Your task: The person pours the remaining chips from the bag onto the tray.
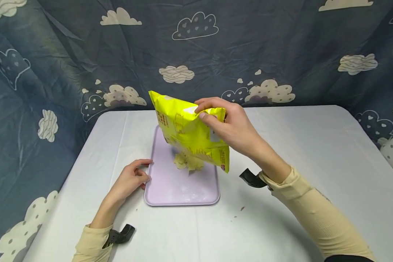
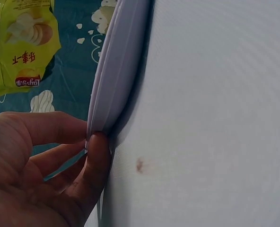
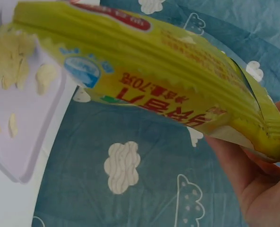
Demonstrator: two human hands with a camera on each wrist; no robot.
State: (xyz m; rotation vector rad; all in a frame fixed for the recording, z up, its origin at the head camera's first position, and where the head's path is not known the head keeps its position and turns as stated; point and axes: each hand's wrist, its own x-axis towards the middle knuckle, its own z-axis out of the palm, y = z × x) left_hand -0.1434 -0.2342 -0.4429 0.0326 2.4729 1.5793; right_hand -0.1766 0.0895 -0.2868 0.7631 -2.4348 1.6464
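My right hand (image 1: 235, 127) grips the top end of a yellow chip bag (image 1: 190, 131), thumb on one side and fingers on the other. The bag is tilted above a pale purple tray (image 1: 180, 189). Below it, a small pile of potato chips (image 1: 188, 162) lies on the tray, partly hidden by the bag. In the right wrist view, several chips (image 3: 45, 78) also lie apart from the pile. My left hand (image 1: 131, 178) pinches the tray's left rim between thumb and fingers, as the left wrist view (image 2: 50, 161) shows close up.
A white-covered table (image 1: 265, 233) carries the tray. Small brown crumbs (image 1: 242, 208) lie on the cloth to the tray's right. Behind hangs a dark blue cloth (image 1: 144, 51) with cloud prints. Each wrist wears a black camera mount (image 1: 252, 179).
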